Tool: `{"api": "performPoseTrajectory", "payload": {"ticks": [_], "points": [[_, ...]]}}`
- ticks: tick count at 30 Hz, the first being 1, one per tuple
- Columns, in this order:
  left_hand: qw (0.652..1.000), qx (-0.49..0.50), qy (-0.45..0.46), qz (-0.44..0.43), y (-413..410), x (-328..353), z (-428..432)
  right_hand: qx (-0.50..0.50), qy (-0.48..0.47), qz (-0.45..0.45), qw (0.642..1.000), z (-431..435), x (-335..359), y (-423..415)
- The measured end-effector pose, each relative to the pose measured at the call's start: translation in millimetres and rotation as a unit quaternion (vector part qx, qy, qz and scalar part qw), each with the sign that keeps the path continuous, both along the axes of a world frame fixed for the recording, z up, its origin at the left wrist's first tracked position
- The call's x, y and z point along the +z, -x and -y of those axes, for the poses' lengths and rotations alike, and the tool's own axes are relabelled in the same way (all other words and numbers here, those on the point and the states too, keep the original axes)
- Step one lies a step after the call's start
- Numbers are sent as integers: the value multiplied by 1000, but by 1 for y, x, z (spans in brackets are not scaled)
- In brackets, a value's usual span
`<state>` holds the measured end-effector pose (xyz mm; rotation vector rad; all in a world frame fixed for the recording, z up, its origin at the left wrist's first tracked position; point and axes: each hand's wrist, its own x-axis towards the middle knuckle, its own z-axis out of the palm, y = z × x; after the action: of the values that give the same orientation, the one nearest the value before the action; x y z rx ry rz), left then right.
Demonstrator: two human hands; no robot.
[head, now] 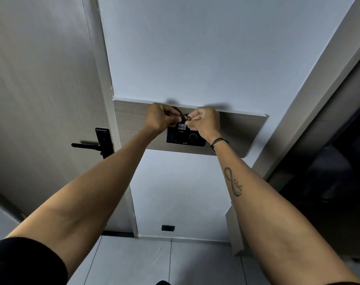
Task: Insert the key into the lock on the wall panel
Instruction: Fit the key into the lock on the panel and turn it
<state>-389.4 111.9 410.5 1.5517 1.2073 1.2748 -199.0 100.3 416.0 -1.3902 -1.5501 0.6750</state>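
Item: two bare arms reaching forward and up to a wall, seen from the head.

Floor: pale tiles, nearest the viewer.

Left sleeve: dark, at the upper arm.

Right forearm: tattoo on the inner side; dark wristband at the wrist.

Outlet: small, black, low on the wall above the skirting.

Door: pale wood grain, to the left, with a black lever handle.

Panel: a wood-grain board fixed across the white wall. On it sits a black box with a round dial and a white sticker (print too small to read).

Left hand: closed, fingertips pinched on a small dark metal item at the box's top edge.

Right hand: closed, thumb and forefinger pinched on the same spot, just beside the left hand.

Key: between the two sets of fingertips, mostly hidden; whether it is in the lock cannot be told.
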Motion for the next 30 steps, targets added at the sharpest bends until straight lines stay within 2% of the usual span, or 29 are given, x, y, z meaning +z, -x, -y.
{"api": "performPoseTrajectory", "payload": {"ticks": [19, 24, 30], "points": [[999, 20, -9, -34, 0, -6, 0, -25, 3, 31, 999, 0, -4, 2], [995, 40, -14, -88, 1, -10, 2, -27, -2, 64, 998, 1, -4, 2], [994, 57, -26, -91, -1, -11, 6, -34, -22, 90, 995, 2, -5, 4]]}}
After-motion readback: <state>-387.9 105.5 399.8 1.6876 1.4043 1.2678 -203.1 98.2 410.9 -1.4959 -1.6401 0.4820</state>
